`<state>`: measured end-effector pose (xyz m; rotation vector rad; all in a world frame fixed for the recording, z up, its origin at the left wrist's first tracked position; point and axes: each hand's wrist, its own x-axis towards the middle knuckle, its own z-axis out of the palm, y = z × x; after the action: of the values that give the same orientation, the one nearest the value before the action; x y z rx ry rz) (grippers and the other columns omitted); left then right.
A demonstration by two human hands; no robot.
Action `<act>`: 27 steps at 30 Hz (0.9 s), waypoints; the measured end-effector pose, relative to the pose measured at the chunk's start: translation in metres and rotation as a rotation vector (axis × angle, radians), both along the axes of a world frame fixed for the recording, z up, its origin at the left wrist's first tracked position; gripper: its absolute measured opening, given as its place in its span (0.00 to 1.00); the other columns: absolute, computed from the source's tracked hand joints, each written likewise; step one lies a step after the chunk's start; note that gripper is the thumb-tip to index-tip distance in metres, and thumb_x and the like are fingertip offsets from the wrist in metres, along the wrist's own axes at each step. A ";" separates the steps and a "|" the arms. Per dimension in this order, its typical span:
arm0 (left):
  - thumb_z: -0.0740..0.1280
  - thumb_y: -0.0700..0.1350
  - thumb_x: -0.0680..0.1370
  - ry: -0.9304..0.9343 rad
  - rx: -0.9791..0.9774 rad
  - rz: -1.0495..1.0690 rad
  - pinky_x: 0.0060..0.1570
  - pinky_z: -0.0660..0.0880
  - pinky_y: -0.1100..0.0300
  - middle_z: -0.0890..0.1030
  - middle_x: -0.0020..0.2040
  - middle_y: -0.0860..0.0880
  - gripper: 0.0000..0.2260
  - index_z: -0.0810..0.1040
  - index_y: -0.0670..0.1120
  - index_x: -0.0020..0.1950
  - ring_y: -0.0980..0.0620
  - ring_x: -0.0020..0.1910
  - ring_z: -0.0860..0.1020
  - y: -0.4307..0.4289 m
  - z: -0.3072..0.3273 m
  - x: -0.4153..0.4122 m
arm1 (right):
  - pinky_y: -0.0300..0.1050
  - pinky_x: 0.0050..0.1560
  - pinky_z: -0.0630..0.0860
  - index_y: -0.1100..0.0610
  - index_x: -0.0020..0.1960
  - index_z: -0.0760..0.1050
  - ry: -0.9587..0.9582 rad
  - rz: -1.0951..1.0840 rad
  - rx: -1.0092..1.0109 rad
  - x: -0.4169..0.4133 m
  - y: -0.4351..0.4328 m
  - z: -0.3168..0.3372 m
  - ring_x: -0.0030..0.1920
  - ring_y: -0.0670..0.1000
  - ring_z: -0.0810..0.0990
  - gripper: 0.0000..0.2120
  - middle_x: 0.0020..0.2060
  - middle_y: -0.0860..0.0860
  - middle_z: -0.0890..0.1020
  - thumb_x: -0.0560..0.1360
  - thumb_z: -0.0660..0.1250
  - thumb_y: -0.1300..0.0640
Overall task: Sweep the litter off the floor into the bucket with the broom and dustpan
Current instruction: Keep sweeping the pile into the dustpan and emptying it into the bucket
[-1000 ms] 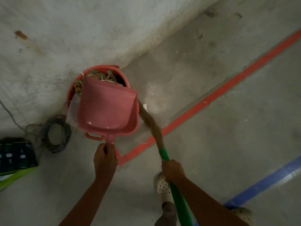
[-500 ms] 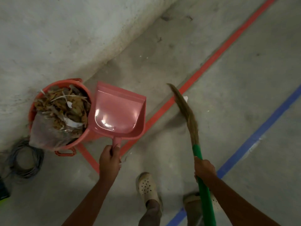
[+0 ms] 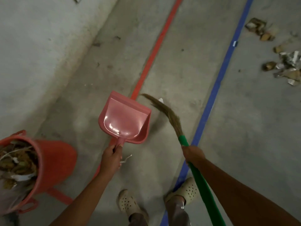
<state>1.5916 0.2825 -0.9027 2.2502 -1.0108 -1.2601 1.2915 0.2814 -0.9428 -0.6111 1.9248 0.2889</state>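
Beside the full bucket (image 3: 53,162), the emptied dustpan (image 3: 124,119) had swung clear, left fingers (image 3: 114,150) gripping its handle, right fingers (image 3: 189,153) gripping the broom (image 3: 197,173); litter (image 3: 286,66) remained beyond.

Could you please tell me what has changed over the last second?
The dustpan, tipped over the bucket a second ago, has swung away right, empty. The view turned toward litter beyond the blue line. Unchanged: left hand holds dustpan, right hand holds broom.

dustpan (image 3: 124,119) off bucket (image 3: 53,162), emptied | litter (image 3: 283,64) now in view
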 end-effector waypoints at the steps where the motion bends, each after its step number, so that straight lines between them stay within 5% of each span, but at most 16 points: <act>1: 0.64 0.42 0.83 -0.005 0.002 -0.011 0.19 0.66 0.61 0.74 0.31 0.43 0.13 0.72 0.40 0.39 0.52 0.22 0.70 -0.005 -0.001 -0.014 | 0.44 0.37 0.80 0.62 0.56 0.75 -0.005 -0.002 -0.004 -0.018 -0.002 -0.001 0.35 0.50 0.81 0.21 0.42 0.55 0.82 0.84 0.57 0.44; 4: 0.64 0.41 0.83 -0.006 0.014 -0.028 0.20 0.66 0.61 0.74 0.32 0.43 0.12 0.73 0.39 0.40 0.49 0.24 0.70 -0.023 -0.005 -0.053 | 0.47 0.45 0.83 0.61 0.51 0.75 0.010 0.006 0.001 -0.068 -0.007 -0.008 0.37 0.52 0.83 0.20 0.43 0.56 0.84 0.84 0.56 0.45; 7: 0.63 0.42 0.82 0.018 0.027 -0.039 0.23 0.66 0.61 0.73 0.31 0.44 0.12 0.73 0.39 0.41 0.49 0.25 0.70 -0.041 -0.014 -0.092 | 0.43 0.32 0.79 0.60 0.45 0.72 0.045 -0.028 -0.009 -0.117 -0.009 -0.011 0.32 0.51 0.82 0.17 0.38 0.55 0.82 0.83 0.58 0.46; 12: 0.65 0.48 0.82 0.075 0.054 -0.122 0.25 0.67 0.60 0.73 0.30 0.46 0.15 0.72 0.41 0.39 0.49 0.26 0.70 -0.084 -0.029 -0.164 | 0.38 0.24 0.68 0.62 0.54 0.74 0.074 -0.084 0.002 -0.188 -0.023 -0.002 0.30 0.48 0.79 0.19 0.38 0.54 0.81 0.84 0.57 0.46; 27: 0.64 0.53 0.83 0.091 0.109 -0.513 0.20 0.65 0.63 0.74 0.29 0.46 0.18 0.72 0.42 0.38 0.52 0.21 0.70 -0.261 -0.047 -0.431 | 0.39 0.28 0.74 0.62 0.58 0.72 0.156 -0.273 -0.041 -0.394 -0.120 0.015 0.32 0.48 0.79 0.21 0.40 0.53 0.79 0.84 0.57 0.44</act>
<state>1.1610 0.0219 -0.9494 2.0527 -1.5825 -1.6360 0.8971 0.1611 -0.9276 -0.3543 2.1409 0.1263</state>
